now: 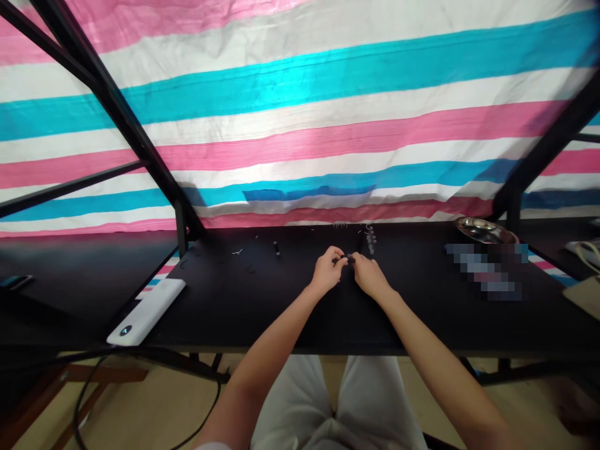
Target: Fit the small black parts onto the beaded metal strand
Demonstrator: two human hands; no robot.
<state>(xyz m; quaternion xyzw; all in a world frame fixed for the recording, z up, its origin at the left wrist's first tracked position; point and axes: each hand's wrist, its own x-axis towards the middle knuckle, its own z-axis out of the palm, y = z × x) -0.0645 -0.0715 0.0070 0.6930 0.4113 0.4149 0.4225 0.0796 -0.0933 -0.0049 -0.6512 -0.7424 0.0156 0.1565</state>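
Note:
My left hand [327, 270] and my right hand [369, 275] meet over the middle of the black table [262, 300]. Both pinch a tiny dark piece [349, 256] between their fingertips; it is too small to name. Just beyond the hands lies a short string of small grey beads [371, 239]. A few more tiny parts [340, 224] sit at the table's far edge.
A white power bank [147, 310] lies at the table's left front corner. A small dark part [276, 248] and light scraps [238, 252] lie to the left. A metal bowl [485, 230] stands at far right. Black frame bars and a striped cloth rise behind.

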